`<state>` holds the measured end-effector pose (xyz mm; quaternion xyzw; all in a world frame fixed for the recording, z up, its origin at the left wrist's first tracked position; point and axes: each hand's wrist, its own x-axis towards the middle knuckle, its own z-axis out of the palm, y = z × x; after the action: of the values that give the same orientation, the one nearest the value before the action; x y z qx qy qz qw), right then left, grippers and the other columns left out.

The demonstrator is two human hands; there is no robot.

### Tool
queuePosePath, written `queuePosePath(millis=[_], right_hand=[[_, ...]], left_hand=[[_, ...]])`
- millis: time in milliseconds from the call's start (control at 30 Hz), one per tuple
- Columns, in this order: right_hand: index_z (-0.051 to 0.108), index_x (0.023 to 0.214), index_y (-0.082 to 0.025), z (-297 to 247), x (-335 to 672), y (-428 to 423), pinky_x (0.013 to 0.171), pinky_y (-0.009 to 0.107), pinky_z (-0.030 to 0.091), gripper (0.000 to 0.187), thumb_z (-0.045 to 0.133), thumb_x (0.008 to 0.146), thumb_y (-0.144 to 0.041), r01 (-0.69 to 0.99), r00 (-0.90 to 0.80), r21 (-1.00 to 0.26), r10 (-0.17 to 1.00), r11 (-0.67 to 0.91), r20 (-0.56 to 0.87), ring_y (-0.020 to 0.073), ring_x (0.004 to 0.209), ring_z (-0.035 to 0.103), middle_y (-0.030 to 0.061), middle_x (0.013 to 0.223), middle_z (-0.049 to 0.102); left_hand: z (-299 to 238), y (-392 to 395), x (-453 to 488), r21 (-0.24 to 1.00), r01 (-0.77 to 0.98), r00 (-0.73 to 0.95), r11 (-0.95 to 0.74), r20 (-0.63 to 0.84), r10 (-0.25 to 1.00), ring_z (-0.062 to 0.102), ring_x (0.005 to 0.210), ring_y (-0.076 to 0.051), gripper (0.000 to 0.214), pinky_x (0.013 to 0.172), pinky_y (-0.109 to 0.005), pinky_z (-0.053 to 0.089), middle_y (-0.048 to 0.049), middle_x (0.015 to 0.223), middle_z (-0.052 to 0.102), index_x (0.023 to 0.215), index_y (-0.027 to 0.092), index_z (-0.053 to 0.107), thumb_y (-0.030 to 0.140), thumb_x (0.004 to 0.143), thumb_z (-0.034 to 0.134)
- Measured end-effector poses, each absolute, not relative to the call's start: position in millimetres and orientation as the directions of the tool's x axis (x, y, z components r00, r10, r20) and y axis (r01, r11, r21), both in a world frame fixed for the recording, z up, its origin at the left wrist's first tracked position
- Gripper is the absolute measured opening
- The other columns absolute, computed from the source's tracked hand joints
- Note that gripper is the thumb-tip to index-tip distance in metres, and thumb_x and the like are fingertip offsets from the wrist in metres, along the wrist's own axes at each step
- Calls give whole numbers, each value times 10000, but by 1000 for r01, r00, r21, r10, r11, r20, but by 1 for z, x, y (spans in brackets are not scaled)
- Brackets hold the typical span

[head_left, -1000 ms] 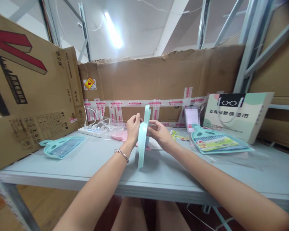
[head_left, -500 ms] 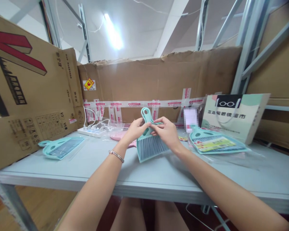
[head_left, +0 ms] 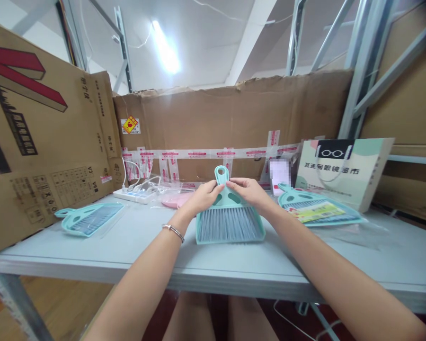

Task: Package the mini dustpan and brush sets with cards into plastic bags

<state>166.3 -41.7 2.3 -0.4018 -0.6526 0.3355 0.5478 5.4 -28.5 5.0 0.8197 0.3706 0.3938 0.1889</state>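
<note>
A small mint-green hand broom with grey bristles rests inside a matching dustpan, their handles stacked at the top. My left hand grips the handles from the left, thumb on the front. From the other side my right hand holds the same handles, its fingers on their right edge. The set is tilted toward me over the middle of the table, bristles pointing down. Another mint broom and dustpan set lies at the left, and one with a yellow-green label lies in clear plastic at the right.
Behind my hands, a pink piece lies under clear plastic. A white power strip with cables sits at the back left. A phone and a paper bag stand at the back right. Cardboard boxes wall the grey table.
The broom and dustpan have turned from a slant to face me squarely and come slightly lower. Both hands have shifted their grip around the handles.
</note>
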Motion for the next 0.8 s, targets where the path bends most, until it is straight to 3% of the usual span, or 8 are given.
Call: queuePosePath(millis=[100, 233, 367, 433, 500, 600, 700, 800], right_hand=[[729, 745, -151, 3, 168, -44, 533, 247, 414, 387, 748, 535, -476, 151, -47, -906, 919, 395, 392, 96, 524, 496, -17, 562, 604], [731, 693, -152, 0, 166, -43, 553, 257, 436, 348, 755, 533, -461, 181, -38, -883, 901, 433, 433, 114, 551, 524, -16, 565, 614], [722, 745, -162, -1, 171, -35, 631, 291, 486, 328, 735, 584, -447, 103, -18, -905, 910, 414, 414, 149, 635, 596, 17, 657, 669], [708, 803, -173, -2, 185, -28, 710, 324, 502, 306, 695, 643, -434, 101, 89, -895, 892, 435, 443, 175, 738, 631, 47, 772, 697], [689, 860, -180, -5, 206, -18, 810, 359, 482, 258, 639, 712, -384, 272, 253, -850, 819, 451, 515, 199, 868, 632, 75, 908, 698], [653, 974, -147, -15, 238, -4, 908, 382, 417, 246, 562, 764, -235, 673, 330, -710, 777, 204, 536, 240, 1011, 597, 131, 1057, 660], [593, 1102, -116, -29, 251, 5, 860, 349, 427, 382, 550, 723, -141, 878, 198, -478, 932, -31, 305, 259, 1038, 586, 173, 1123, 624], [569, 1148, -108, -39, 250, 5, 755, 339, 457, 505, 622, 650, -171, 930, 107, -360, 991, -70, 84, 272, 930, 622, 180, 1069, 643]], left_hand=[[3, -30, 6, 590, 509, 402, -627, 481, 779, 459, 630, -147, 302, 610, -270, 353, 0, 652, 507, 660, 202, 433, 411, 863, 355], [2, -30, 8, 600, 503, 400, -622, 477, 783, 493, 691, -160, 272, 667, -277, 376, -19, 715, 560, 699, 198, 477, 385, 862, 367], [1, -23, 6, 646, 450, 402, -617, 471, 785, 501, 714, -148, 273, 666, -261, 387, -17, 755, 577, 746, 186, 528, 393, 852, 386], [3, -17, 0, 675, 447, 350, -588, 472, 809, 497, 695, -142, 280, 643, -255, 382, -13, 741, 572, 743, 180, 538, 403, 844, 403], [5, -11, -7, 723, 449, 242, -525, 467, 851, 497, 680, -140, 295, 624, -252, 375, -15, 728, 571, 726, 175, 540, 430, 827, 433], [8, -5, -18, 829, 385, 96, -406, 401, 911, 525, 716, -145, 307, 654, -252, 386, -36, 787, 607, 746, 157, 571, 452, 789, 498], [9, -3, -23, 899, 288, 57, -329, 327, 943, 548, 747, -153, 314, 686, -255, 397, -51, 836, 639, 778, 140, 607, 446, 756, 546], [8, -4, -24, 916, 231, 33, -327, 328, 944, 549, 742, -156, 330, 678, -255, 396, -50, 821, 645, 758, 136, 620, 461, 731, 570]])
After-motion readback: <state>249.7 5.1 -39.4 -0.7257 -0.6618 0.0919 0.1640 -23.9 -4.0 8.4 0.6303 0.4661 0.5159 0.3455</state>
